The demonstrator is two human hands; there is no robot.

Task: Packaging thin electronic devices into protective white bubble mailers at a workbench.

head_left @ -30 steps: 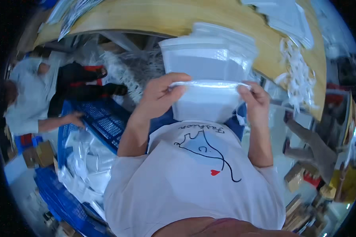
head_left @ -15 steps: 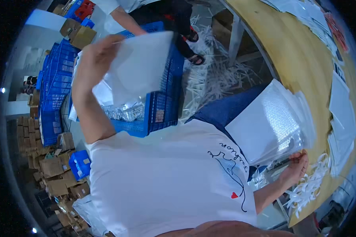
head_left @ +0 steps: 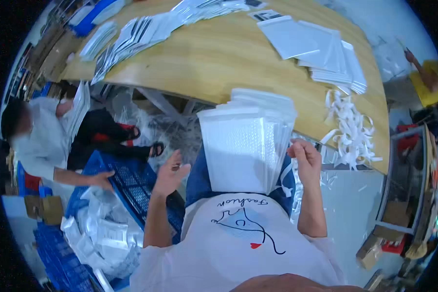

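A stack of white bubble mailers rests on my lap, its far end fanned out against the table edge. My left hand is left of the stack, apart from it, with its fingers spread and nothing in them. At the stack's right edge is my right hand, thumb and fingers drawn together. Whatever the right fingers pinch, if anything, is too small to make out. A white peel-off strip hangs below them beside the mailers.
A blue basket heaped with mailers stands at the left; a co-worker's hand touches its rim. On the wooden table lie more mailers and a tangle of white strips. Another person is far right.
The view has swung from the basket on the left to the table ahead. My left hand has let go of the mailer it held over the basket and come back beside my lap.
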